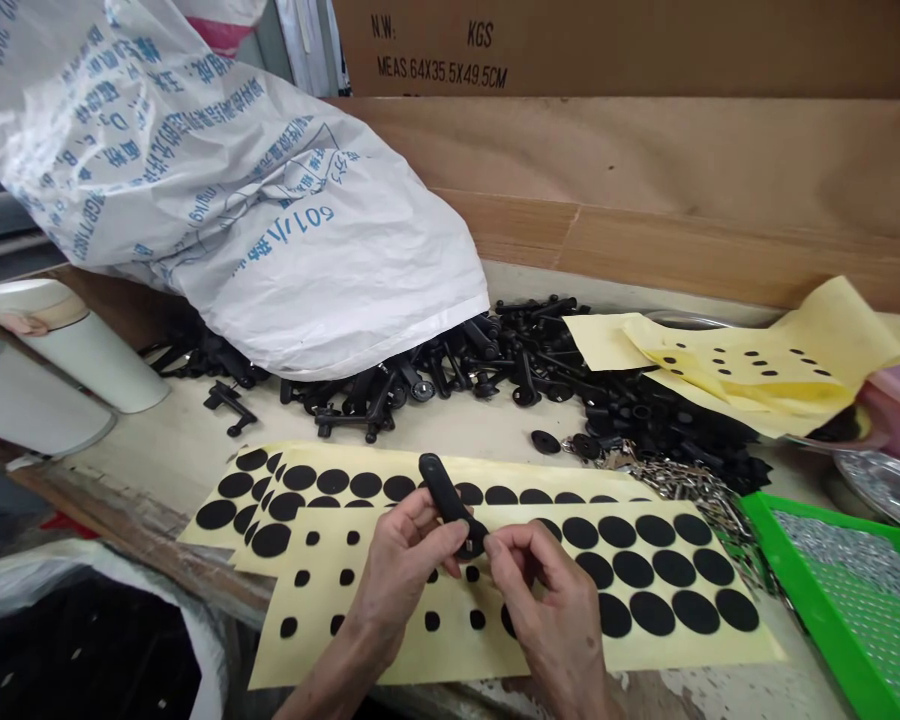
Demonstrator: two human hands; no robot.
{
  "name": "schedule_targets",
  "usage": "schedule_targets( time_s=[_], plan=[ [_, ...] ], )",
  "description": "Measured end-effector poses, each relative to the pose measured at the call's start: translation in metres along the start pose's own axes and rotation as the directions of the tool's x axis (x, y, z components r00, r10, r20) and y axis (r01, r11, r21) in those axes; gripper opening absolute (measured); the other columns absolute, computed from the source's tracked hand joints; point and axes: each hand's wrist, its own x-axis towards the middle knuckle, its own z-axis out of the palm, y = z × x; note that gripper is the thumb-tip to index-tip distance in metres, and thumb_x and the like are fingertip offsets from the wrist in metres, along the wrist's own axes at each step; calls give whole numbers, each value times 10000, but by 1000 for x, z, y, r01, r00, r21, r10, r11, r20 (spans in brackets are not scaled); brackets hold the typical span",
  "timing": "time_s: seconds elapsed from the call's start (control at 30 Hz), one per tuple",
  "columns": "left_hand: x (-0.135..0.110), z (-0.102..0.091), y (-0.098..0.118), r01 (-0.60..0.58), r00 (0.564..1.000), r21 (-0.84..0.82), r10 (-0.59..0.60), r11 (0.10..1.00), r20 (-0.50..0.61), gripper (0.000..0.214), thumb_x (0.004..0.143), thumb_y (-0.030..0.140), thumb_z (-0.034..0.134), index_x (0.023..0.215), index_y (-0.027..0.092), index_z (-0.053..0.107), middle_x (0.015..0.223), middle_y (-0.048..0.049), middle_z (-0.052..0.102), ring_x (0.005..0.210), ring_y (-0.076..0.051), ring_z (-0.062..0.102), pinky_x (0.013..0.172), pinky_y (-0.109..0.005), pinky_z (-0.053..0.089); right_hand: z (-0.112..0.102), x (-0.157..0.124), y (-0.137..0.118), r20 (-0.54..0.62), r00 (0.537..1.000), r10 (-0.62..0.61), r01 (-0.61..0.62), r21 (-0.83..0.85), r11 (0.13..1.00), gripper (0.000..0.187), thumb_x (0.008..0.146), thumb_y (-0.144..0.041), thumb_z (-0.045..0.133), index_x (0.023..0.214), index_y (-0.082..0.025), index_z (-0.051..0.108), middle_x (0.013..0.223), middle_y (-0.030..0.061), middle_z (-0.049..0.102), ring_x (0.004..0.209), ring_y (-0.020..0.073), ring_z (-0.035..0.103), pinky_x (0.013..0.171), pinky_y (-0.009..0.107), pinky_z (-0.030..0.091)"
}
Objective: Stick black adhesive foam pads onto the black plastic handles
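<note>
Over the front adhesive-pad sheet, the left hand grasps a black plastic lever; the right hand touches its round end (grip unclear), likely a sticking step, needing firm pressing next.

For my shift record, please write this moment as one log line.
left hand: holds black part | right hand: at its round end | beneath: yellow sheet with black patches

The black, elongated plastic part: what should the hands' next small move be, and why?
Probably, the right hand should press along the round end of the black, elongated plastic part while the left hand steadies it. The left hand grips it, and the right fingertips are at that end's edge; whether they pinch anything is too small to tell.
</note>
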Motion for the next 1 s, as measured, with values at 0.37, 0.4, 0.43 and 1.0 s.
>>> schedule_targets(
  time_s=[0.37, 0.4, 0.43, 1.0],
  plan=[
    [-2, -1, -1, -29, 999, 56, 31, 998, -35, 193, 799, 217, 662, 990, 188, 657, 930, -51, 670, 815, -163, 579, 613, -216, 477, -3, -1, 8, -3, 994, -106, 94, -441, 893, 220, 855, -442, 546, 892, -230, 592, 925, 63, 610, 662, 196, 605, 493, 272, 379],
    [-2, -1, -1, -28, 999, 42, 30, 999, -34, 195, 801, 222, 661, 993, 189, 655, 947, -55, 670, 826, -167, 580, 614, -220, 479, -6, 0, 8, 15, 997, -72, 72, -404, 912, 248, 865, -468, 523, 887, -232, 599, 923, 61, 613, 672, 201, 604, 509, 277, 384],
    [-2, -2, 0, -24, 999, 24, 25, 999, -33, 200, 802, 227, 660, 998, 189, 653, 971, -61, 669, 832, -171, 580, 612, -225, 482, -9, 2, 7, 38, 999, -36, 46, -331, 942, 274, 886, -478, 483, 866, -234, 606, 898, 55, 617, 677, 200, 600, 534, 281, 395],
    [0, -4, -1, 52, 998, -52, -50, 997, 40, 295, 804, 404, 647, 909, 128, 636, 719, -39, 640, 511, -99, 550, 452, -199, 396, 6, 5, -7, 330, 935, 132, -262, 387, 884, 361, 912, -474, 470, 1065, -171, 591, 611, -6, 630, 515, 140, 588, 500, 247, 485]
  ],
)
